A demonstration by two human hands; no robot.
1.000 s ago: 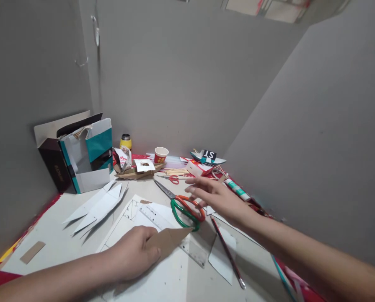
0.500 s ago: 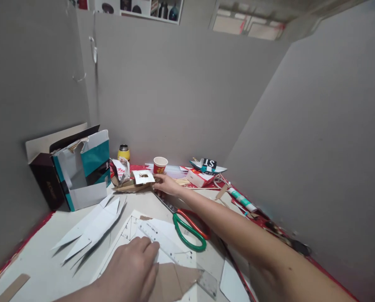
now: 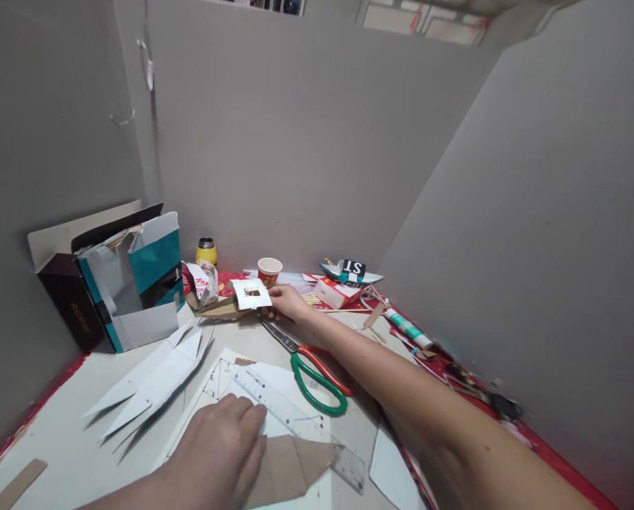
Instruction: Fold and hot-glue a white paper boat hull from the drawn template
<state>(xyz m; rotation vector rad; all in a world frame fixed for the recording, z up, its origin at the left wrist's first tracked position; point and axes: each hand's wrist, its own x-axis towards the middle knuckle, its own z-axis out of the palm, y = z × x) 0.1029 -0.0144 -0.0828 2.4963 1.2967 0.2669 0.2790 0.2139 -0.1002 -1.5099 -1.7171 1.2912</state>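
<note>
With its fingers curled, my left hand [image 3: 218, 443] presses at the left end of a brown cardboard piece [image 3: 290, 467], which lies over a clear ruler [image 3: 268, 397] and a sheet with drawn lines [image 3: 218, 377]. My right hand [image 3: 289, 303] reaches to the back and pinches the edge of a white card with a square hole [image 3: 250, 303]. Beneath that card lies folded brown cardboard [image 3: 221, 310]. Scissors [image 3: 319, 382] with one green and one orange handle lie under my right forearm, their blades pointing toward the right hand. Fingertips of both hands are partly hidden.
A folded white paper shape [image 3: 157, 379] lies left, before a teal and white box [image 3: 157, 273]. A yellow bottle [image 3: 206, 252], a paper cup [image 3: 269, 270] and a red-and-white box [image 3: 335, 291] line the back. A glue tube [image 3: 406, 327] lies right. Grey walls enclose the table.
My right hand has lifted and tilted the white card slightly. The head view has dipped a little. My left hand stays on the cardboard piece.
</note>
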